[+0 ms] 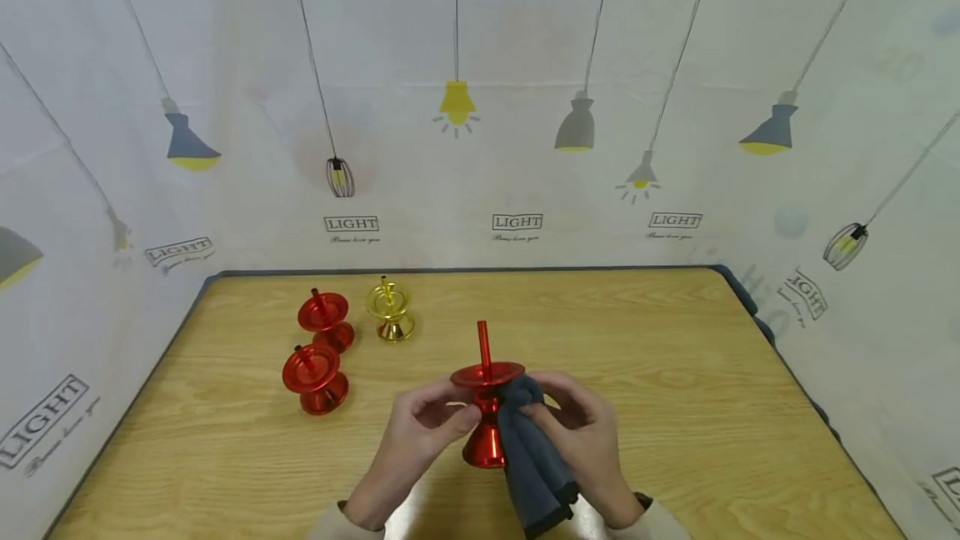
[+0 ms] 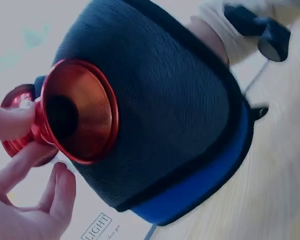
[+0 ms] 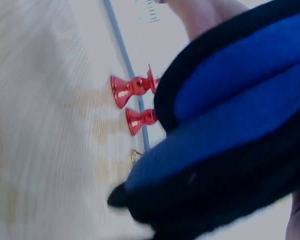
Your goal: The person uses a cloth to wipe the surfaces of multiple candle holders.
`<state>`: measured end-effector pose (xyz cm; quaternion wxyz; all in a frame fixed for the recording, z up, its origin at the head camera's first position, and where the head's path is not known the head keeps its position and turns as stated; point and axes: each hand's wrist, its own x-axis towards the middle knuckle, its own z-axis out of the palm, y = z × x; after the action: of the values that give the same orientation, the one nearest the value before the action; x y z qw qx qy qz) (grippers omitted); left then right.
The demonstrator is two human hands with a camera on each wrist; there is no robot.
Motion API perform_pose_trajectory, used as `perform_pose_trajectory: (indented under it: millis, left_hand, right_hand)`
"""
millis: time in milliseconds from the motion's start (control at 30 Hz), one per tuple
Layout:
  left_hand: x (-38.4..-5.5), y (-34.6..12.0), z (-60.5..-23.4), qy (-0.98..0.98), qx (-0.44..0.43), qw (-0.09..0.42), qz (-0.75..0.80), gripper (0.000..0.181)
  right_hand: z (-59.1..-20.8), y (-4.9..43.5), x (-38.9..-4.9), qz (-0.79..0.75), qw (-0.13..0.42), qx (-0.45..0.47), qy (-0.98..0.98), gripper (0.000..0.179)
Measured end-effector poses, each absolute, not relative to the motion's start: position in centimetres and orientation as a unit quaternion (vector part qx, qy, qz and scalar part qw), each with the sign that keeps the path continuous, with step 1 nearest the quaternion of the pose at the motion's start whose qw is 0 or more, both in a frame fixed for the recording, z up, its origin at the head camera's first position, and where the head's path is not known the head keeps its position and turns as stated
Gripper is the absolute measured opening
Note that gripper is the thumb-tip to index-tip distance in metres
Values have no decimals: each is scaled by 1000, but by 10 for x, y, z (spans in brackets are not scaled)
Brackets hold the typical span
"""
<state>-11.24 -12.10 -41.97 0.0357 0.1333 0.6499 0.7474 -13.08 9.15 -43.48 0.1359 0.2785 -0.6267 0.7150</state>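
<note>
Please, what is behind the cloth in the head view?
The red candle holder, partly: its rod and most of its base show. The stem's right side is covered by the cloth, as are some fingertips of the right hand.

Broad passage over wood-grain tabletop right of the right hand, narrower lane between left hand and front red candle holder, gold candle holder and rear red candle holder obstructing far left, blue-grey cloth blocking right side of held red candle holder, printed backdrop behind
</note>
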Motion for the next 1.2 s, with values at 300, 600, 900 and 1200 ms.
perform_pose_trajectory:
  millis: [300,600,900,1200]
  left_hand:
    - [-111,-114,-418,669,61,24,740,39]
    - [-113,-122,-428,614,102,85,778,45]
    - [-114,-119,-419,673,95,37,732,43]
    - [-114,-121,-423,652,85,34,753,44]
  right_hand:
    - [-432,88,-126,657,215,330,-643,45]
    - [-434,92,-129,728,107,247,-631,31]
    - [-431,82,-124,676,201,296,-644,39]
    - [-431,86,-127,708,128,270,-639,35]
